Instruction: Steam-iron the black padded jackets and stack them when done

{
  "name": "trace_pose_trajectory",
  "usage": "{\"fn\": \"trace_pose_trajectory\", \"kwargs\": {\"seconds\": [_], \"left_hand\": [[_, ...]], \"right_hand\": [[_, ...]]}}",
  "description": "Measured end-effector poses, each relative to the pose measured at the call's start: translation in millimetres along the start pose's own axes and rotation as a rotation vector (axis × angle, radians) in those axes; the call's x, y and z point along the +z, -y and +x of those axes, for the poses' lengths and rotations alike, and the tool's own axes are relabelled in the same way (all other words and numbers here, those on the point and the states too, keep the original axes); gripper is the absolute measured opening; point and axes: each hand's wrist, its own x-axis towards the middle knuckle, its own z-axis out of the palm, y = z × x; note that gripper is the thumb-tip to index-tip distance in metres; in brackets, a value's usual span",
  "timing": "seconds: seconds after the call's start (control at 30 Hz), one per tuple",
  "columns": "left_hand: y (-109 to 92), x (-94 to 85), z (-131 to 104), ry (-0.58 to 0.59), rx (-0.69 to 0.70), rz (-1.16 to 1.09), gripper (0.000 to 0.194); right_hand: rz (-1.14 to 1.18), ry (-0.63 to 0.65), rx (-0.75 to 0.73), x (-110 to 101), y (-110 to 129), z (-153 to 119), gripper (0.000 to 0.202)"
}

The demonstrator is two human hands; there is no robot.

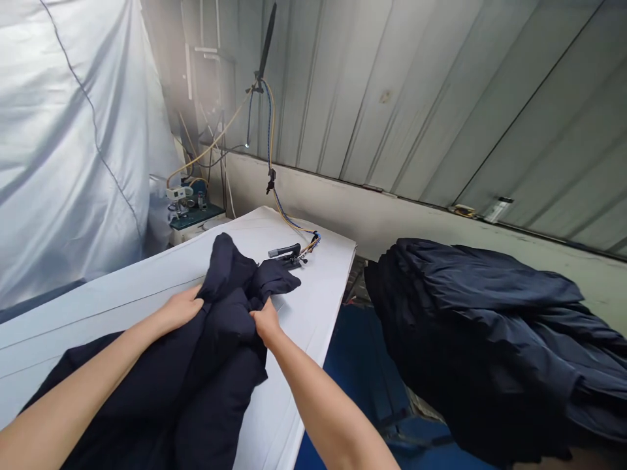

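Observation:
A black padded garment (215, 365) lies over the near part of the white table (313, 339), its far end lifted and bunched. My left hand (182, 308) is closed on the raised cloth at the left, the thumb on top. Opposite it, my right hand (267, 322) pinches the right edge of the same garment, just below a folded flap. The fingers of both hands are partly hidden by the fabric. Just beyond the flap, a black-handled tool (289, 254) with a hose and cord rests on the tabletop.
On the right sits a large heap of black garments (480, 326), beside the table's right edge. A hose and blue cord (270, 130) hang from above to the tool. Silvery sheeting (73, 143) covers the left side. Behind stands a corrugated metal wall (392, 98).

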Motion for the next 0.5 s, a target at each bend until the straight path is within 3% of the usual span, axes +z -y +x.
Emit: {"fn": "trace_pose_trajectory", "kwargs": {"seconds": [0.1, 0.23, 0.37, 0.5], "left_hand": [[-48, -6.3, -14, 0.148, 0.159, -0.106, 0.066], [-128, -6.6, -21, 0.197, 0.325, -0.159, 0.064], [-231, 1.5, -12, 0.132, 0.48, -0.158, 0.057], [-359, 5.4, -10, 0.008, 0.717, -0.283, 0.047]], "right_hand": [[0.074, 0.069, -0.087, -30, 26, -10, 0.074], [0.226, 0.1, -0.218, -103, 61, -28, 0.071], [0.107, 0.019, -0.322, -209, 97, -48, 0.058], [-0.038, -0.099, -0.478, -353, 140, -65, 0.047]]}}
